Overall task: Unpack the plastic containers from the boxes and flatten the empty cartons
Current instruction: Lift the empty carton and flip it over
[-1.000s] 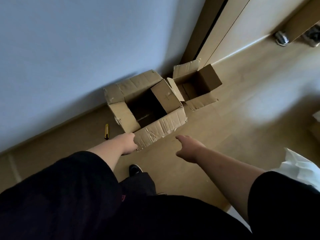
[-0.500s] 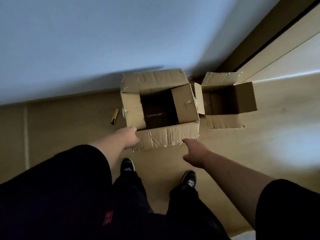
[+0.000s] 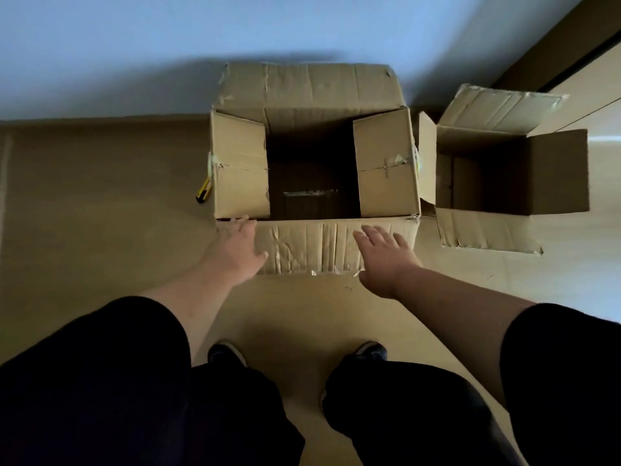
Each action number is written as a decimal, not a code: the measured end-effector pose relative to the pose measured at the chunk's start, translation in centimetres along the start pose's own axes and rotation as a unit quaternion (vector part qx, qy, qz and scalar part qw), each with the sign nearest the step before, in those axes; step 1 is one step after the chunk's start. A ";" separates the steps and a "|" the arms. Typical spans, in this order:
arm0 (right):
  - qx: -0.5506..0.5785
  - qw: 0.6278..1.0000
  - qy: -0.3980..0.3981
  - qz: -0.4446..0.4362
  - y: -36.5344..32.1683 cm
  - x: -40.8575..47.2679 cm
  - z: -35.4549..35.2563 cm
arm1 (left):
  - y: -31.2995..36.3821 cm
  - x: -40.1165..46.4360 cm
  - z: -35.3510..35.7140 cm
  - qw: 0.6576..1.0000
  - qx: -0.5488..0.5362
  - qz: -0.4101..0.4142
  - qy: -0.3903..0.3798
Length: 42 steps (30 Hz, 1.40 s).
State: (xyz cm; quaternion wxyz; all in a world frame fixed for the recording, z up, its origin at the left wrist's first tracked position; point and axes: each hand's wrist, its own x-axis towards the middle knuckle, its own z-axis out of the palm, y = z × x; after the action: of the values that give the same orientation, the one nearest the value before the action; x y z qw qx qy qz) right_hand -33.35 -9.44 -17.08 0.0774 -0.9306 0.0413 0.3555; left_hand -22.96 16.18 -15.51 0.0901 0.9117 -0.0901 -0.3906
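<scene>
— On the wooden floor (image 3: 100, 203), against the pale wall (image 3: 134, 45), what is seen?

— A large cardboard carton (image 3: 316, 92) is seen standing open, all four flaps folded outward. Its inside is dark; a strip of tape can be made out on the bottom, and no plastic containers can be made out in it.

— How are the hands placed?

— The left hand (image 3: 235, 250) is stretched toward the near flap (image 3: 309, 247) at its left end, the fingers straight and reaching the fold by the left side flap. The right hand (image 3: 383, 253) is spread, fingers extended, over the right part of the same flap. Nothing is gripped by either. Whether the palms are pressed on the cardboard cannot be told.

— Is a second box in view?

— A smaller carton (image 3: 504, 169) is set just beside the large one, to the right, also open, and its interior is shadowed.

— Anything else?

— A yellow and black utility knife (image 3: 203, 193) is partly hidden behind the left side flap, lying on the floor. Two dark shoes (image 3: 223, 353) are seen below, near the carton, between black trouser legs.
</scene>
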 end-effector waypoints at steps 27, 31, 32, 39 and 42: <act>-0.028 0.893 0.448 0.017 1.5 14.1 12.1 | -9.2 15.0 9.5 0.898 0.181 0.173 0.362; 0.000 0.905 0.424 0.000 2.1 13.5 11.7 | -9.6 14.9 9.8 0.887 0.170 0.201 0.379; 0.009 0.913 0.409 -0.002 2.1 13.0 11.4 | -9.7 14.7 9.7 0.886 0.163 0.215 0.377; 0.020 0.932 0.360 -0.023 1.1 10.0 10.3 | -9.9 10.5 8.7 0.887 0.244 0.213 0.328; 0.005 0.958 0.279 -0.066 0.5 9.5 9.8 | -10.3 9.3 7.5 0.900 0.293 0.202 0.252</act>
State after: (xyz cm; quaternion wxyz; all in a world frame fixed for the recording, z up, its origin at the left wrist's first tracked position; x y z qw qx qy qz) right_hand -32.78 -8.43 -30.67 0.0904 -0.9930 0.0018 0.0759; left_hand -21.18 23.30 -29.53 -0.0846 0.9270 -0.3570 -0.0775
